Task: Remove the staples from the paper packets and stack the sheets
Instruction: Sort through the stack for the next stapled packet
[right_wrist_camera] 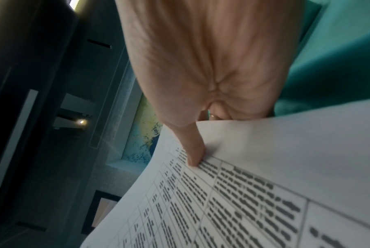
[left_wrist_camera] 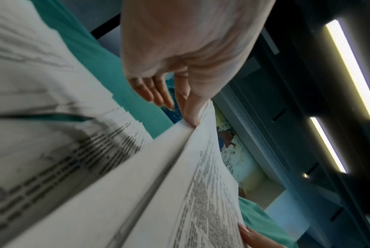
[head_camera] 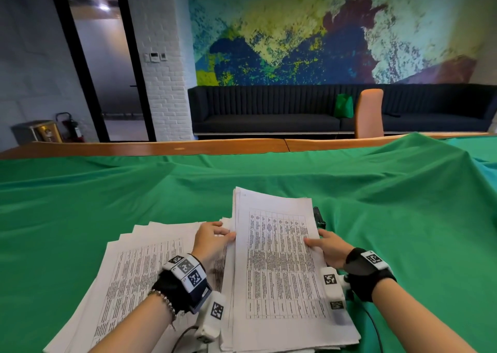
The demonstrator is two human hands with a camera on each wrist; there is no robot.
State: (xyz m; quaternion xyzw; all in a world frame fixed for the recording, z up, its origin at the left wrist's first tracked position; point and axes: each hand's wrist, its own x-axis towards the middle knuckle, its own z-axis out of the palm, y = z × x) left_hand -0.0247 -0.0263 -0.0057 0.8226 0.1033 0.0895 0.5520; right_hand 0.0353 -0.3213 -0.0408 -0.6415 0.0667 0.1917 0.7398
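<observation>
A thick packet of printed sheets lies in front of me on the green cloth, its far end lifted. My right hand pinches its right edge, with the thumb on the top sheet and the fingers hidden beneath. At the packet's left edge my left hand touches the sheet edges with the thumb tip. Its fingers stay straight and off the paper. To the left a fanned pile of loose sheets lies flat. No staple shows.
A small black tool lies on the green cloth just behind the packet's right side. The cloth bunches into a ridge at the far right. A wooden table edge and an orange chair back stand beyond.
</observation>
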